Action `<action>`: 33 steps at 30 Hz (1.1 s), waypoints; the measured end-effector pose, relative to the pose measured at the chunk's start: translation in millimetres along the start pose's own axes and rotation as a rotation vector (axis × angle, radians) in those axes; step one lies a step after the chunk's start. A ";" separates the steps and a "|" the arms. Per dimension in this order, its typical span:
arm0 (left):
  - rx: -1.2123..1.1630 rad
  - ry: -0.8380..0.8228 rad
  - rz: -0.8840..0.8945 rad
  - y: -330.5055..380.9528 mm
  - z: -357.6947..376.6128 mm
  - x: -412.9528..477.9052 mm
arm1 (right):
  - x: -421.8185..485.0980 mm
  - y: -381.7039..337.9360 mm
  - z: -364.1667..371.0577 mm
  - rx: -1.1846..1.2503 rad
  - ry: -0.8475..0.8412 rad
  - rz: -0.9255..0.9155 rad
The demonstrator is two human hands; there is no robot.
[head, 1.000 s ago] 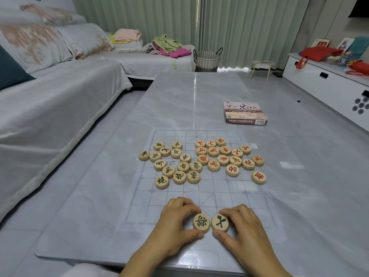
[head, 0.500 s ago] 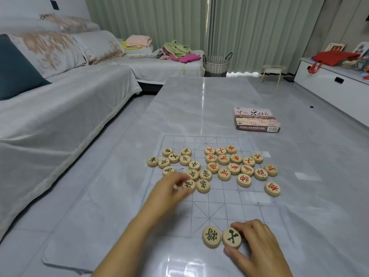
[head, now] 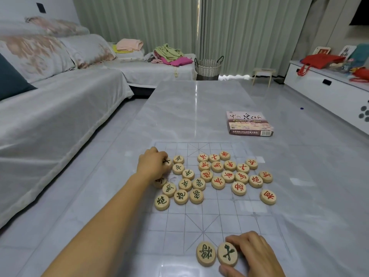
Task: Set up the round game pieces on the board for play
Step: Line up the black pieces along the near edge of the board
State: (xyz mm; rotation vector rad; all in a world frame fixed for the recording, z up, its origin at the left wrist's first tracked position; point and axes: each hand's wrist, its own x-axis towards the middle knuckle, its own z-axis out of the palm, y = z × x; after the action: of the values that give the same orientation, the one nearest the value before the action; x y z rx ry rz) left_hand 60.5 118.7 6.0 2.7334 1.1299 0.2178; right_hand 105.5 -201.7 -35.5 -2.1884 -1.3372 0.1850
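Observation:
A clear gridded board sheet lies on the grey table. Round wooden pieces sit in two loose groups at its middle: green-marked pieces on the left, red-marked pieces on the right. My left hand reaches to the far left of the green group, its fingers curled over a green-marked piece there. At the near edge, two green-marked pieces lie side by side. My right hand pinches the right one; the left one lies free.
The game's box lies on the table beyond the board, to the right. A grey sofa runs along the left, and a white cabinet stands at the right. A wicker basket sits past the table's far end.
My left hand let go of the near piece and reached forward to the far left of the green group. My right hand stayed on its piece at the near edge.

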 end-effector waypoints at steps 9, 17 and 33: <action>-0.372 -0.471 0.460 3.6 -16.0 -159.5 | -9.2 0.9 9.3 0.012 0.062 0.050; -0.465 -0.354 0.222 13.2 -2.6 -199.6 | -15.4 -2.5 8.4 0.031 0.032 0.053; -0.539 -0.309 0.231 12.7 13.5 -199.6 | -17.0 -3.1 7.6 0.006 0.037 0.037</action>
State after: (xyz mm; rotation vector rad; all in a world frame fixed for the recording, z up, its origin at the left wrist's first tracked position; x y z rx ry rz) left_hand -68.1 -33.2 -17.9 2.3011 0.5684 0.1034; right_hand 91.7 -212.2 -43.0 -2.2023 -1.2756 0.1615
